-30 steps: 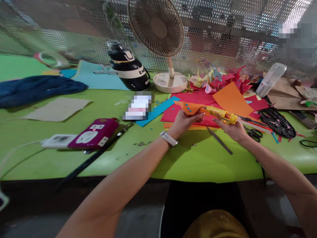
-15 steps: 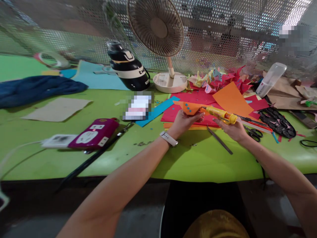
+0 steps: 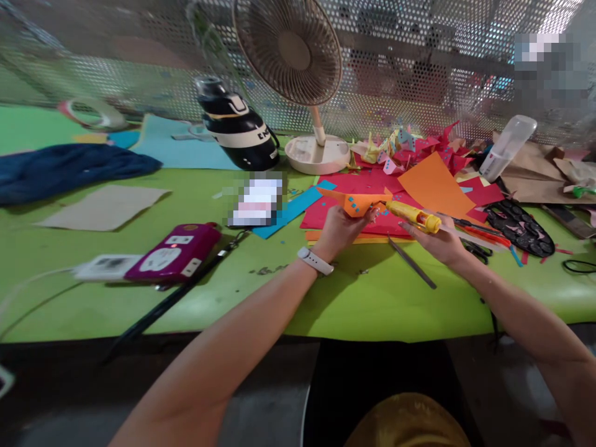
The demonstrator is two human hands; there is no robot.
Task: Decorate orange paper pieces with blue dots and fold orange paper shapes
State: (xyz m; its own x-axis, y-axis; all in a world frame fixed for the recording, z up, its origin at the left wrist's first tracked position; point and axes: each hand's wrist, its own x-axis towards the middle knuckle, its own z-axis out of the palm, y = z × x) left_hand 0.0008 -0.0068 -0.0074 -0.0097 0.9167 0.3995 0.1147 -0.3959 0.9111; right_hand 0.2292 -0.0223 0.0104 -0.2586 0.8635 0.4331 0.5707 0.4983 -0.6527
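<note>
My left hand (image 3: 343, 231) is closed on a folded piece of orange paper (image 3: 356, 203) with small blue dots along it. In my right hand (image 3: 437, 241) is a yellow glue gun (image 3: 413, 215), with a clear glue stick sticking out behind it. Its dark nozzle points left and meets or nearly meets the folded paper; I cannot tell whether they touch. Red paper sheets (image 3: 316, 214) lie beneath both hands. A flat orange sheet (image 3: 435, 186) rests behind the glue gun. Slim grey tweezers (image 3: 412, 262) lie just below my hands.
Behind the sheets is a heap of folded red paper pieces (image 3: 433, 152). A fan (image 3: 321, 155) and a dark bottle (image 3: 242, 133) stand at the back. Scissors (image 3: 477, 249) lie at the right. A phone (image 3: 256, 200) and a purple power adapter (image 3: 174, 253) are left.
The orange folded paper has turned slightly in my left hand, its dotted side tilting more toward me. The glue gun stays at its right end, and the whole view has shifted a little.
</note>
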